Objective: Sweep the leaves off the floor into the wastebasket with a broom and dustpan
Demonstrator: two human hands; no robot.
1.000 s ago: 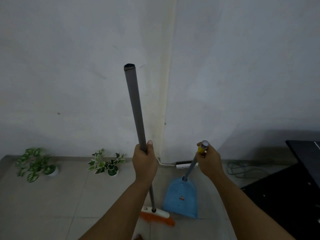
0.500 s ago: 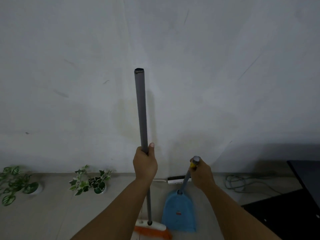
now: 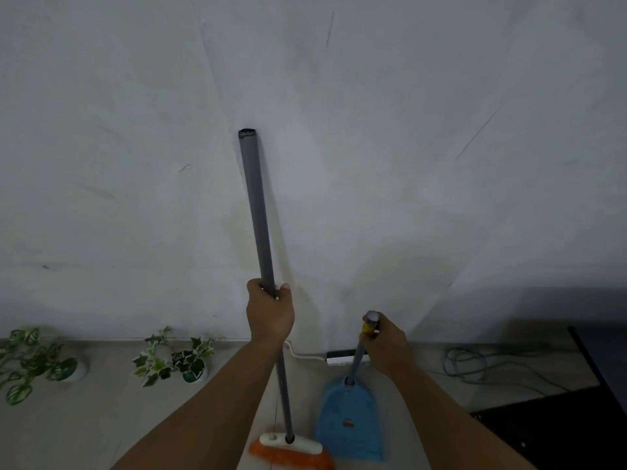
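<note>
My left hand (image 3: 270,312) grips the broom (image 3: 268,286) mid-pole; my right hand (image 3: 386,347) grips the dustpan (image 3: 349,422) handle top, pan just right of the broom head on the floor. Risk: the cord (image 3: 481,368) and power strip (image 3: 342,357) behind the dustpan could snag. No leaves or wastebasket visible. Versus earlier: the view has swung, the plants (image 3: 173,359) left of the broom sit nearer it, and the pole now tilts.

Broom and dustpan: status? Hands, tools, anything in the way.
Left hand grips broom handle, upright. Right hand holds dustpan handle, pan on floor beside the bristles. Power strip and cables along the wall ahead. No wastebasket in view.
</note>
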